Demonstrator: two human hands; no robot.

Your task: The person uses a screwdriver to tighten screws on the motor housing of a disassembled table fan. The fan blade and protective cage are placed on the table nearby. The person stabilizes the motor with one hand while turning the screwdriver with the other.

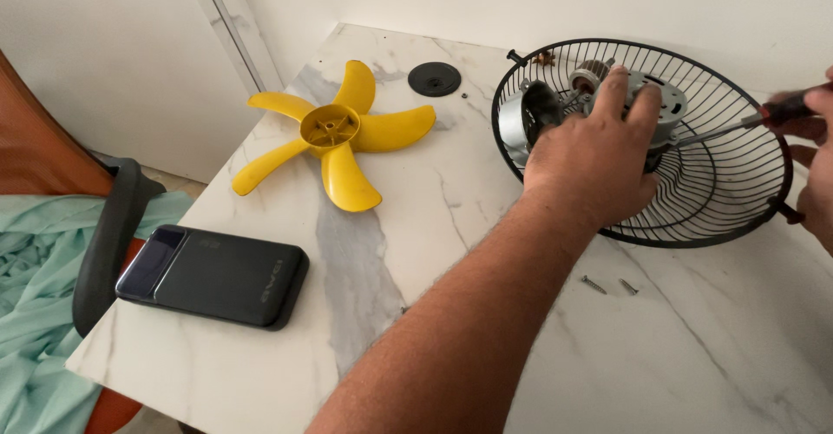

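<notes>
Bare marble lies between yellow fan blade and grille.

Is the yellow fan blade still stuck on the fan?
No, the yellow fan blade lies by itself on the marble table, apart from the black wire grille that the left hand steadies.

A grey metal fan motor sits in the middle of a round black wire fan guard, lying dished-up on the desk; a red-handled screwdriver reaches the motor.
</notes>
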